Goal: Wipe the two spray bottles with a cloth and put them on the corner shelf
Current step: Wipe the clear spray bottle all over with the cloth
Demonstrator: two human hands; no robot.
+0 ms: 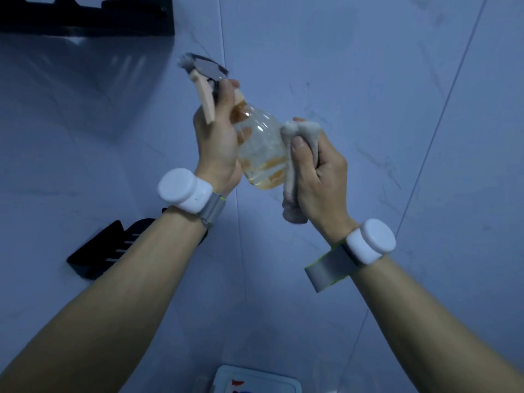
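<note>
Head view: my left hand (218,137) grips the clear, amber-filled plastic spray bottle (261,143) mid-air by its neck; my right hand (317,177) clutches the pale crumpled cloth (295,154) against it. I judge wiping underway; next, rotate it.

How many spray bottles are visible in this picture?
1. The spray bottle is held by the left hand near its neck, while the right hand presses a cloth to its side. A second may be out of view.
</note>
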